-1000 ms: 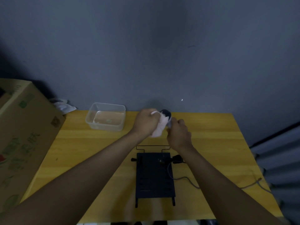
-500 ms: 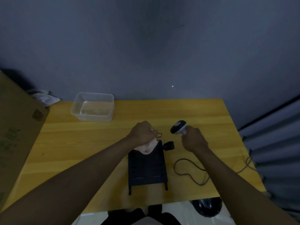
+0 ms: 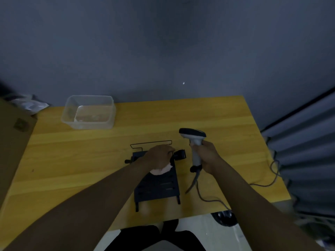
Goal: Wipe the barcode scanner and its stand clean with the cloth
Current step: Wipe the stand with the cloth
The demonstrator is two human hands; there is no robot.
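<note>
At the far left stood one brown cardboard box [image 3: 12, 142], and behind its corner a crumpled clear plastic bag [image 3: 30, 105]. Next, at the back of the yellow wooden table [image 3: 87, 160], sat a single clear plastic tub [image 3: 88, 112], well apart from the work. Mid-table lay one flat black slotted metal stand [image 3: 157, 185], long axis running from the near edge toward the wall. The left hand [image 3: 159, 156] was clenched on one pale pink cloth [image 3: 160, 171], pressing it onto the stand's far end. Just right of the stand, the right hand [image 3: 208, 157] gripped one grey-handled, black-headed barcode scanner [image 3: 194, 136] by its handle, held off the table, handle roughly upright, head on top pointing left. Its one grey cable [image 3: 204, 196] trailed down, over the table and off toward the right edge.
</note>
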